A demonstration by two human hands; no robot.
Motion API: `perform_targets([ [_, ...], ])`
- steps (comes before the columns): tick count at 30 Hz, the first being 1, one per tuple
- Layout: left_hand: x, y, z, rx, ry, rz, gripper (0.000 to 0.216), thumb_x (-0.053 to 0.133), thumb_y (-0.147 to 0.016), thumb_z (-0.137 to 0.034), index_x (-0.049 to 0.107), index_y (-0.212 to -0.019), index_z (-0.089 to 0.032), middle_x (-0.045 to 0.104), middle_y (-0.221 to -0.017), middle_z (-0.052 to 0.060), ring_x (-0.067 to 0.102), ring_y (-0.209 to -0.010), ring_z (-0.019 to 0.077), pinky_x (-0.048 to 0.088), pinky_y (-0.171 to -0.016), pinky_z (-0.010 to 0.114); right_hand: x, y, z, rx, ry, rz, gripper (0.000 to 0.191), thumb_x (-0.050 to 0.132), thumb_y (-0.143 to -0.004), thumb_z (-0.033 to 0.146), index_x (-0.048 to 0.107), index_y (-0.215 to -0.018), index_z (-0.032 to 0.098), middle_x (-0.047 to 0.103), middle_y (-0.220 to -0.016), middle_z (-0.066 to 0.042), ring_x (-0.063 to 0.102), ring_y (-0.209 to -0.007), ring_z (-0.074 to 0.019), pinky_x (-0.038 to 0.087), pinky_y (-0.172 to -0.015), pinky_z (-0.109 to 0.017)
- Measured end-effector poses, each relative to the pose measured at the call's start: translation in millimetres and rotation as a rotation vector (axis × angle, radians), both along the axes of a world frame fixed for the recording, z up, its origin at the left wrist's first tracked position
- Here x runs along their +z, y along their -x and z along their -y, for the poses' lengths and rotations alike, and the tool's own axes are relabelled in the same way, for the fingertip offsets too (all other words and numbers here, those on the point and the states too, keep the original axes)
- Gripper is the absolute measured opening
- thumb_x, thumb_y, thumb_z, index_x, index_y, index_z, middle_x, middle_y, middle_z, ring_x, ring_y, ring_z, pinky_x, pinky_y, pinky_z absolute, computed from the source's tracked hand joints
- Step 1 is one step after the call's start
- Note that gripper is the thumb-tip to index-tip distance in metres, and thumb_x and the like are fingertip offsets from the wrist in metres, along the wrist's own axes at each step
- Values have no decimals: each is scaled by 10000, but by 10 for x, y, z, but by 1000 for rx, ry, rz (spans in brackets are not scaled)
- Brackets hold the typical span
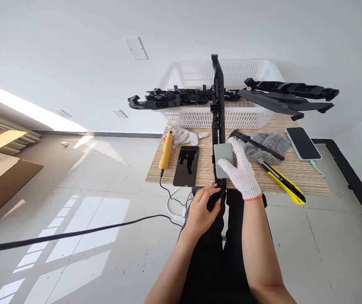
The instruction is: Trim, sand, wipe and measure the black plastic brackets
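Tabletop [168, 178] below, a black strip [221, 110] points lengthwise forward, left hand [202, 210] gripping it, right hand [243, 174] a block [223, 153].

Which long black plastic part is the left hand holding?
The long, narrow black plastic part running lengthwise away from the person, near end in the bare left hand; the black parts resting on the white plastic basket lie crosswise.
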State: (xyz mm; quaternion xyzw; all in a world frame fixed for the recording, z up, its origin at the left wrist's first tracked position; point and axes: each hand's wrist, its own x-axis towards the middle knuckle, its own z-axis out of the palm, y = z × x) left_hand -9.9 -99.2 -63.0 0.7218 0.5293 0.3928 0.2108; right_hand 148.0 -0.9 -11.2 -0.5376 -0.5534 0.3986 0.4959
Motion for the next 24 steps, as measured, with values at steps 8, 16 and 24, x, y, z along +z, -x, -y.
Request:
perform_targets([
  [8, -37, -11, -1, 10, -55, 15, 285, 621, -891, -148, 587, -1156, -248, 682, -1213, 80, 652, -1201, 227, 562, -1016, 422, 27, -37, 31, 64, 198, 81, 703, 658, -854, 509, 465, -1493, 288, 671, -1273, -51, 655, -1127, -264, 490, -1044, -443],
  [16, -64, -35, 4, 68, -3, 82, 340, 624, -832, -107, 503, -1123, -234, 683, -1201, 86, 669, -1167, 224, 575, -983, 417, -18, -8, 41, 18, 278, -35, 606, 701, -794, 515, 582, -1343, 287, 716, -1117, -40, 701, -912, -224, 604, -737, -357],
  [24, -82, -29, 15, 100, 29, 73, 418, 625, -838, -128, 511, -1224, -242, 687, -1199, 75, 672, -1169, 224, 572, -999, 410, 41, -142, 44, -274, 318, 43, 585, 688, -783, 547, 624, -1292, 266, 704, -1161, -83, 709, -785, -223, 602, -615, -347],
])
